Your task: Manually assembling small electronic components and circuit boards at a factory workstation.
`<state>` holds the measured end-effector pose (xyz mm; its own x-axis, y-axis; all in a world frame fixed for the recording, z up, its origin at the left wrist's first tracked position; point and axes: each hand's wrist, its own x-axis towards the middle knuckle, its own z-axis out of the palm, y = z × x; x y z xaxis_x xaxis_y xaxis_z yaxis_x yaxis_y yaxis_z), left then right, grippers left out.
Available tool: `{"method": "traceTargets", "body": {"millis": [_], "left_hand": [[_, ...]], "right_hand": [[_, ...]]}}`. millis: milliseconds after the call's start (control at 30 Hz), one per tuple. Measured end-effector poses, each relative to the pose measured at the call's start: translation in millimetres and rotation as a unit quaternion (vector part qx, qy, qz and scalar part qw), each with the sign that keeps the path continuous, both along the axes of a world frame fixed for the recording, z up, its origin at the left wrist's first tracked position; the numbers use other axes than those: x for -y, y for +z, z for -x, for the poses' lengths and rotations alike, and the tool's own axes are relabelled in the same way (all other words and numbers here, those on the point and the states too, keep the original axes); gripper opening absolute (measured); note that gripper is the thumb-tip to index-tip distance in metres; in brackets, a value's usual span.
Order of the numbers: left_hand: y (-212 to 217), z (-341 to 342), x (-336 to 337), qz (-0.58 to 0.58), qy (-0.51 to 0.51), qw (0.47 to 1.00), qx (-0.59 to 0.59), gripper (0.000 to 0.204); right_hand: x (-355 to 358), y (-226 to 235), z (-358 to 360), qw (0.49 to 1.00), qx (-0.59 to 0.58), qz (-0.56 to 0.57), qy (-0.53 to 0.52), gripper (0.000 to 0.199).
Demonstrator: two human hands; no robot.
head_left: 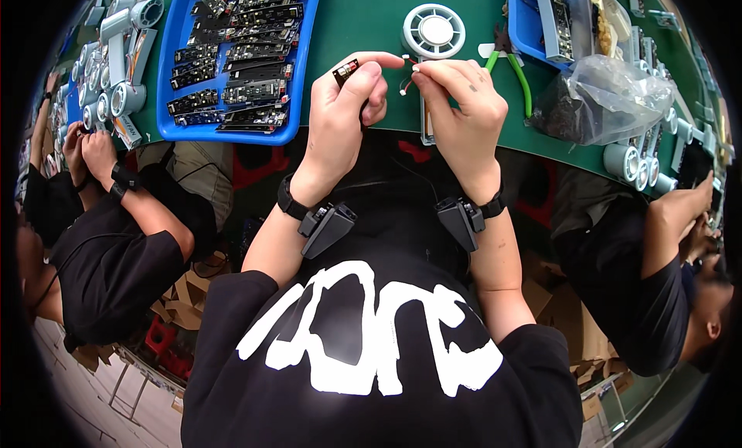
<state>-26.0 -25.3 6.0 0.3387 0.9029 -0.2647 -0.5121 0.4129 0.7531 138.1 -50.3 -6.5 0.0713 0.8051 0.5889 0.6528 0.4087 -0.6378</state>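
My left hand (340, 104) is curled around a small dark circuit board (345, 72), whose lower part is hidden by the fingers. Its index finger stretches right, up to thin red and black wires (407, 83) with tiny white plugs. My right hand (468, 108) pinches these wires between thumb and fingertips, near one white plug. Whether the wires join the board cannot be seen. Just beyond both hands lies a pale blue handheld fan (433, 31) with a round spoked head. Its handle (426, 123) runs toward me, partly covered by my right hand.
A blue tray (164, 100) of circuit boards stands left. Green-handled cutters (518, 77), a second blue tray (533, 48) and a clear plastic bag (610, 100) lie right. Fan housings (127, 99) pile up at both sides, where co-workers sit, one with hands (97, 154) on parts.
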Motion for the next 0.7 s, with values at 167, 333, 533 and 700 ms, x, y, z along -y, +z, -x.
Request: {"method": "traceTargets", "body": {"millis": [167, 333, 533, 700], "left_hand": [[-4, -7, -2, -0.168, 0.005, 0.954, -0.249, 0.013], [-2, -8, -4, -0.090, -0.010, 0.971, -0.220, 0.017], [-2, -7, -5, 0.026, -0.062, 0.993, -0.100, 0.028], [-10, -5, 10, 0.056, -0.015, 0.997, 0.051, 0.041]], "right_hand": [[-2, 5, -3, 0.996, 0.083, -0.018, -0.005, 0.017], [-3, 9, -8, 0.982, 0.184, -0.036, 0.010, 0.018], [0, 2, -11, 0.984, 0.169, -0.058, 0.004, 0.018], [-5, 3, -14, 0.992, 0.117, -0.049, 0.017, 0.018]]}}
